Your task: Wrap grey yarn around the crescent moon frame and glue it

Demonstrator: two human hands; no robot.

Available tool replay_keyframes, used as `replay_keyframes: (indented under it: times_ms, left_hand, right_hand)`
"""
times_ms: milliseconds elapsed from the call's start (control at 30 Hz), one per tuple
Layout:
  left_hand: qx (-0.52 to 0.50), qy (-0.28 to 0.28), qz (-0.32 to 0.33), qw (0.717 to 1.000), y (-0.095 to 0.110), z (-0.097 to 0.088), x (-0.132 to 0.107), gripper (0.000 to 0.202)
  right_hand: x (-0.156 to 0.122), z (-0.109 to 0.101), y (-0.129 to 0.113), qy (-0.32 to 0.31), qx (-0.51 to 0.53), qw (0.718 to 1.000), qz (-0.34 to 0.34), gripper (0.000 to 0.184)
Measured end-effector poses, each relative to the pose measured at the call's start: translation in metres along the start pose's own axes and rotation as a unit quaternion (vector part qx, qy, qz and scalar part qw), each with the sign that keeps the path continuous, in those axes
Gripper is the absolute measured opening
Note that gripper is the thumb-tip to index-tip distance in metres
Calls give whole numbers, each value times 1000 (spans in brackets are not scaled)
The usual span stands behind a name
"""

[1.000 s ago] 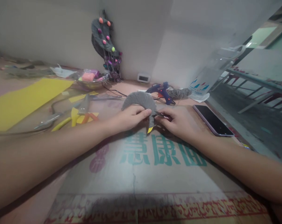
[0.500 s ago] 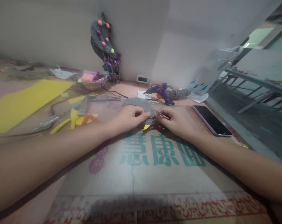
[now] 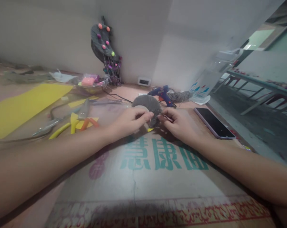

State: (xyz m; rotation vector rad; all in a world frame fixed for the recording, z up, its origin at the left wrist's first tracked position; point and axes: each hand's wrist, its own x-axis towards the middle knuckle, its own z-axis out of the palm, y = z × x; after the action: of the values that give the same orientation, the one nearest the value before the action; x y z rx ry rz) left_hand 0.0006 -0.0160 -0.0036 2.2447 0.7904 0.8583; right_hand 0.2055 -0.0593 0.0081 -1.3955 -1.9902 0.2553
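Note:
My left hand (image 3: 131, 122) pinches a curved shape wrapped in grey yarn (image 3: 146, 104), held just above the printed cardboard sheet (image 3: 157, 177). A yellow tip (image 3: 150, 129) of the shape pokes out below my fingers. My right hand (image 3: 179, 123) is closed right beside it, pinching a thin grey strand of yarn at the shape's right edge. Both hands nearly touch each other.
A blue glue gun (image 3: 161, 94) and a ball of grey yarn (image 3: 180, 96) lie behind my hands. A phone (image 3: 213, 123) lies at the right. Yellow sheet (image 3: 22, 106), pliers, scissors (image 3: 86, 109) and yellow scraps are at the left. A finished grey decoration (image 3: 105, 47) leans in the corner.
The grey wrapped shape tipped flatter, then came back up and turned, now looking rounder. My hands stayed together and shifted slightly up in view.

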Motion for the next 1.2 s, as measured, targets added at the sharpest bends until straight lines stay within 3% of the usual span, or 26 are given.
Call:
replay_keyframes:
  times_ms: [67,167,267,400,667,800,1033,1200]
  left_hand:
    - [-21,8,3,1000,4,-2,-2,38]
    - [-13,11,-6,1000,9,-2,-4,38]
    - [20,19,-1,1000,11,-1,-6,34]
    - [57,30,7,998,13,1,-8,31]
    - [28,75,-19,997,9,-1,-8,32]
    - [14,52,-16,998,9,-1,-7,33]
    - [2,24,10,1000,15,0,-9,29]
    - [-13,15,-34,999,19,1,-7,21]
  right_hand:
    - [-3,-3,-2,8,-46,998,-41,15]
    - [-5,-11,-9,-38,-129,988,-73,8]
    - [-4,-16,-15,-70,-180,977,-89,10]
    - [-3,-17,-16,-67,-201,972,-98,14]
    - [-4,-15,-15,-48,-187,979,-70,11]
    - [-4,-10,-3,-14,-154,986,-65,23]
    - [-4,-7,6,-7,-105,991,-78,19]
    - [-4,-11,-3,-22,-143,986,-84,7]
